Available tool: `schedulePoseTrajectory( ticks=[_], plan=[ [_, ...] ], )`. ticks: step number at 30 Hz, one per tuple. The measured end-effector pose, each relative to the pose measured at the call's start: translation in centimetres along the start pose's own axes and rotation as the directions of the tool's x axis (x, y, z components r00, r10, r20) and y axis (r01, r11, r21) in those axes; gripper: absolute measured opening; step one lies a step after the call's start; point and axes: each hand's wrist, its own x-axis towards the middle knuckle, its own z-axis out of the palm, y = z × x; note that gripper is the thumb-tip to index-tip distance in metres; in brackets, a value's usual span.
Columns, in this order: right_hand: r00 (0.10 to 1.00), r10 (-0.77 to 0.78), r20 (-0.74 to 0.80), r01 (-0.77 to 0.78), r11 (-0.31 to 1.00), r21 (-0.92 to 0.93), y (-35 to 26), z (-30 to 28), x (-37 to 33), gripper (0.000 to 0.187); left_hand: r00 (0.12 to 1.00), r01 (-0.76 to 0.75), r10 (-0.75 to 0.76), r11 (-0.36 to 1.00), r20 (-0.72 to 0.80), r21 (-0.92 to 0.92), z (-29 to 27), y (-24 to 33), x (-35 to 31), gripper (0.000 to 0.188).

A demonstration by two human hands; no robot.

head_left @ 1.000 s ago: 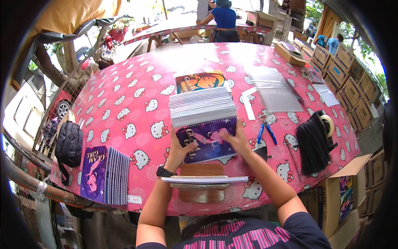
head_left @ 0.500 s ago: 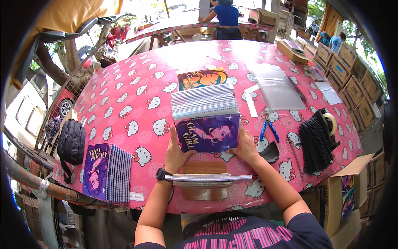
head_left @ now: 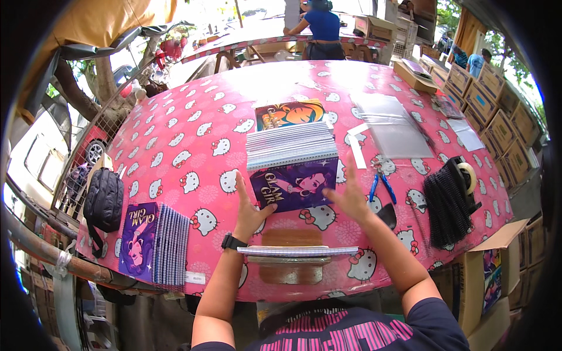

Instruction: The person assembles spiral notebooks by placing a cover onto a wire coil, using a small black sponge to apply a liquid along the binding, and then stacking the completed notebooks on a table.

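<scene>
A row of spiral notebooks (head_left: 290,142) leans on the pink table in front of me, the nearest one showing its purple cover (head_left: 295,184). My left hand (head_left: 250,212) is at the left side of the row, its fingers stretched out and the thumb at the cover's lower left edge. Beside the right edge, my right hand (head_left: 352,198) is open with its fingers spread, slightly blurred. Between my forearms, a few notebooks (head_left: 298,251) stand edge-up across a brown wooden block (head_left: 291,238). A notebook with an orange-haired figure (head_left: 293,112) lies behind the row.
At the left are more purple notebooks (head_left: 155,243) and a black bag (head_left: 104,200). To the right lie blue-handled pliers (head_left: 382,188), clear plastic sheets (head_left: 395,128), black spiral coils (head_left: 448,205) and a tape roll (head_left: 466,177). Cartons (head_left: 500,126) are stacked beyond; a person (head_left: 323,26) stands behind.
My right hand has lifted off the cover's right corner and spread its fingers. The left fingers have eased slightly away from the row's side. The nearest notebook sits a little more tilted.
</scene>
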Motion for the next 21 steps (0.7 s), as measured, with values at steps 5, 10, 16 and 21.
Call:
schedulePoseTrajectory(
  ticks=[5,10,16,21],
  plan=[
    [0.964,-0.225,0.142,0.265,0.795,-0.546,-4.6,-3.4,4.5,0.096,0.976,0.168,-0.161,0.985,0.144,-0.037,0.7,1.2,-1.5,0.13],
    [0.994,0.008,0.113,0.001,0.997,-0.071,-3.0,-6.2,7.2,0.083,0.982,0.161,-0.161,0.987,0.094,0.009,1.0,0.6,-1.3,0.129],
    [0.911,0.256,0.322,-0.41,0.5,0.763,4.9,0.3,4.4,0.077,0.978,0.196,-0.167,0.936,0.123,-0.292,3.0,-0.4,0.3,0.117],
    [0.924,0.116,0.365,-0.354,0.619,0.701,4.4,0.0,3.6,0.072,0.987,0.158,-0.162,0.959,0.003,-0.237,3.1,-0.3,0.0,0.114]
  ],
)
